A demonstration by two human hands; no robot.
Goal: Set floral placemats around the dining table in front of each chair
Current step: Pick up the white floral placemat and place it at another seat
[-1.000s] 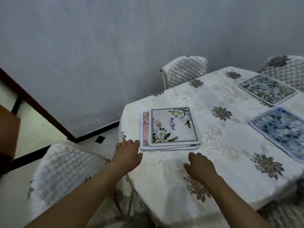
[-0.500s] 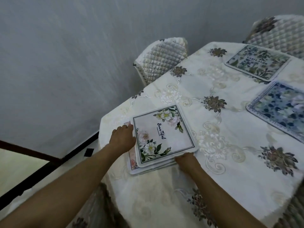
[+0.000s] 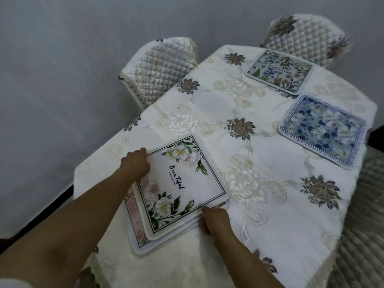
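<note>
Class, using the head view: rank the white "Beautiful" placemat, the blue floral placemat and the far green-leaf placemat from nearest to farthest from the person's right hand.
1. White "Beautiful" placemat: top of the stack, at the right hand.
2. Blue floral placemat: right edge of the table.
3. Green-leaf placemat: far end, before the far chair.

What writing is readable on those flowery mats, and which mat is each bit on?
"BeauTiful": top white rose placemat of the near stack; the small line under it is too blurred.
"BEAUTIFUL", upside down: far green-leaf placemat.
Border lettering on the blue floral placemat: too blurred to read.
</note>
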